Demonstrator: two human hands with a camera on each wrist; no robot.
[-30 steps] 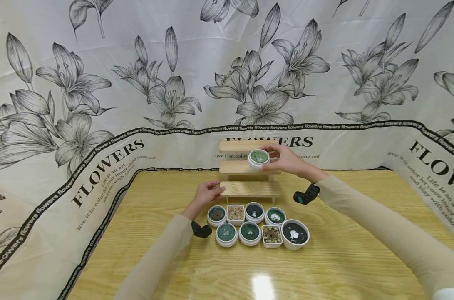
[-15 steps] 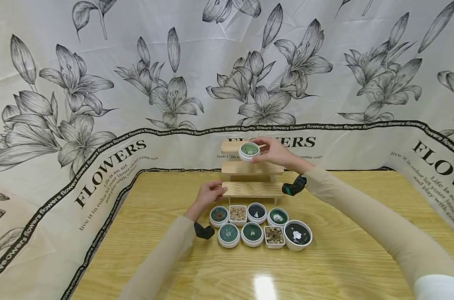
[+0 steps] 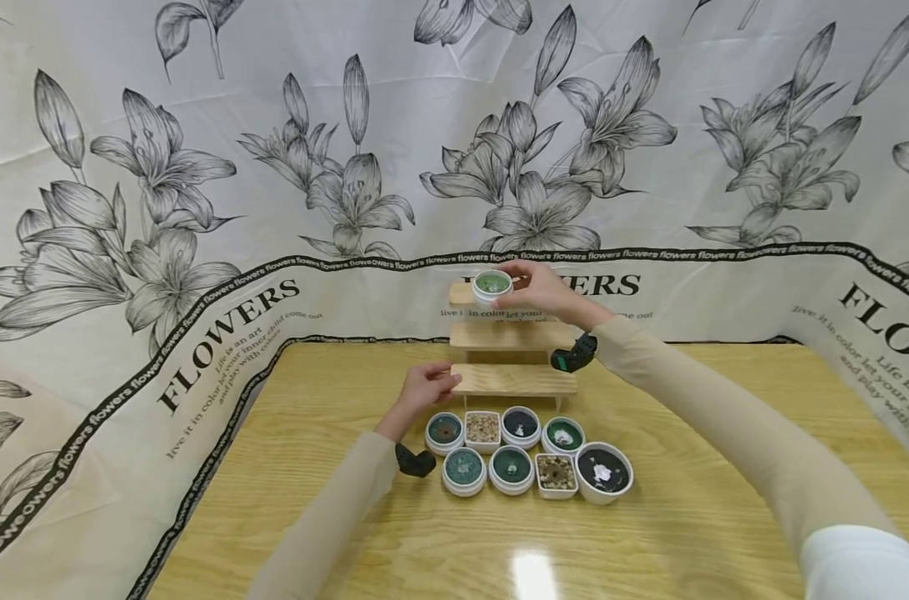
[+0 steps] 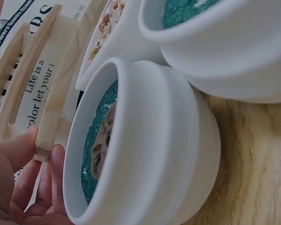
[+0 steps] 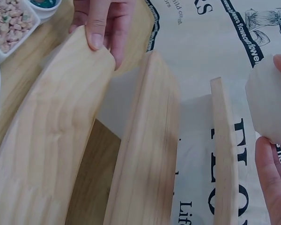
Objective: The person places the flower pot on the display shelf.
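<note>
My right hand grips a small white round pot with green filling, thumb and fingers at its side. The pot overlaps the left part of the top board in the head view; in the right wrist view the white pot is apart from that narrow board. My left hand pinches the left end of the lowest board of a three-step wooden stand. Thumb above and fingers below the wood show in the left wrist view, beside a white pot with teal filling.
In front of the stand, two rows of white pots sit on the wooden table, among them a square gravel pot and a larger dark-filled pot. A flower-printed cloth hangs close behind the stand.
My right hand has carried the green-filled pot up and to the left, from over the middle board to the top board. The left hand keeps its pinch on the lowest board.
</note>
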